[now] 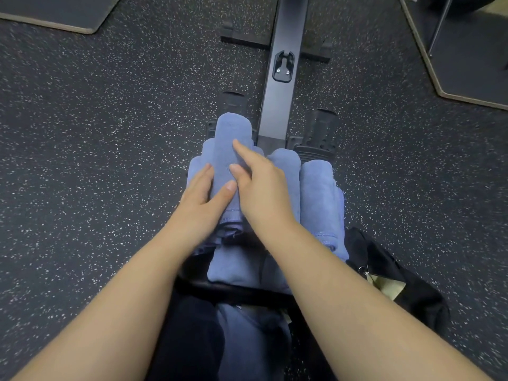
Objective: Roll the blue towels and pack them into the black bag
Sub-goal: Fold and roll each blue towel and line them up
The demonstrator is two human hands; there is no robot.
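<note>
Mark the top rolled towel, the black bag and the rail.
top rolled towel (232,130): head view, its far rounded end.
black bag (412,287): head view, its right side panel.
rail (283,94): head view, its flat top face.

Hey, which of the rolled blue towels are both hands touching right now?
The top roll, the one stacked highest and reaching farthest forward. The left hand and right hand both rest on it; the rolls to its right lie lower and untouched.

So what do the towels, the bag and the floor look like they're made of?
Towels: soft matte blue terry, by the fuzzy nap. Bag: black woven fabric, probably nylon, faint sheen. Floor: dark rubber, by the white flecks.
</note>
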